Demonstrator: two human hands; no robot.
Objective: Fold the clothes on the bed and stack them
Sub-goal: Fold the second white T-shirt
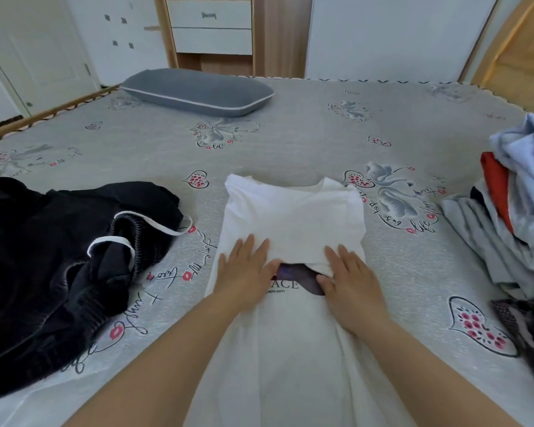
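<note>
Printed grey bedspread (290, 143), hands flat on soft white shirt (293, 217)

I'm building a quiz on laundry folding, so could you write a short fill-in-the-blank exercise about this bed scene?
1. Both hands, the left hand and right hand, press flat on a ____ printed T-shirt.
2. The crumpled black garment with white trim lies to the person's ____.
3. The long grey pillow with white piping rests near the ____ edge of the grey patterned bedsheet.
4. In the unfolded pile of pale blue and grey clothes, one garment is bright ____.

Missing words: white; left; far; red
</note>
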